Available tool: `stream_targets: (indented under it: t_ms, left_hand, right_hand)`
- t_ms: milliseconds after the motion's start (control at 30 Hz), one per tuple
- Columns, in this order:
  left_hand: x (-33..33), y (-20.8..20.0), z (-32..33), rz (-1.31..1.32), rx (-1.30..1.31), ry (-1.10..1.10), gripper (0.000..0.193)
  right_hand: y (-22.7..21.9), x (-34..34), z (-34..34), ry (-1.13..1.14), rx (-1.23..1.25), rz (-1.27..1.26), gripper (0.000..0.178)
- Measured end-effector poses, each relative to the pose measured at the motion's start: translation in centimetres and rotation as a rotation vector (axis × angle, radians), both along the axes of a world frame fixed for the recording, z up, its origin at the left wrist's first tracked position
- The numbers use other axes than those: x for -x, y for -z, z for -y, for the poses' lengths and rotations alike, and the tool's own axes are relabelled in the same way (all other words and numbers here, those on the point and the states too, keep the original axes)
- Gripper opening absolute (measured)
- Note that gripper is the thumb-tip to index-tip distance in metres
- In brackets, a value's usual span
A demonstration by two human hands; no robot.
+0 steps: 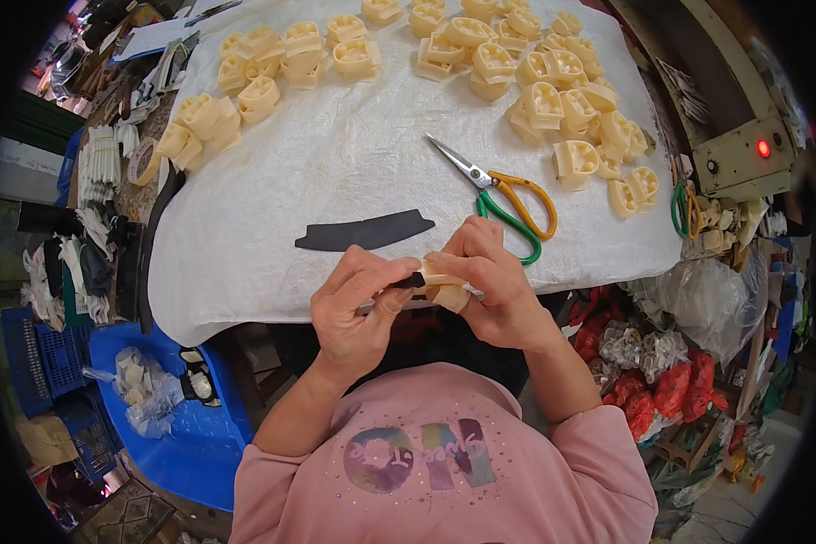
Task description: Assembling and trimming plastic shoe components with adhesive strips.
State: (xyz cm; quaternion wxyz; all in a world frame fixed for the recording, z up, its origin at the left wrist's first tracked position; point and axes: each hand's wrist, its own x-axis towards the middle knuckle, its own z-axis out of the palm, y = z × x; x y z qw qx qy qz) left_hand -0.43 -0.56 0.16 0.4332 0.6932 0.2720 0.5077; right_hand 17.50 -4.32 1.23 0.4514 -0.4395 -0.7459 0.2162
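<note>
Both hands meet at the near edge of the white-covered table (272,163). My right hand (500,288) is closed on a cream moulded plastic piece (448,296), thumb and fingers around its side. With a pinch, my left hand (358,304) grips a black strip (412,281) against that piece; most of the strip is hidden by the fingers. Just beyond my hands lies a flat black cut-out piece (363,232) with notched ends. Scissors (482,175) with one green and one orange handle rest partly open beyond my right hand.
Many cream plastic pieces (578,163) are grouped along the table's far side, left and right. A long black strip (159,240) hangs over the left edge. A blue plastic chair (177,453) holds a clear bag. At right stands a metal box (748,156) with a red light.
</note>
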Motion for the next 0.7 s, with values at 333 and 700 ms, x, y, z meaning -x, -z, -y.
stream_targets:
  t_ms: [333,700]
  left_hand:
    - [-0.8,0.2,-0.2,-0.123,-0.201,-0.049,0.018]
    - [-0.3,-0.6,-0.1,-0.099,-0.285,-0.113,0.020]
  right_hand:
    - [-0.3,0.1,0.3,-0.066,0.170,0.049,0.033]
    - [-1.0,0.1,-0.2,0.002,-0.010,0.224,0.036]
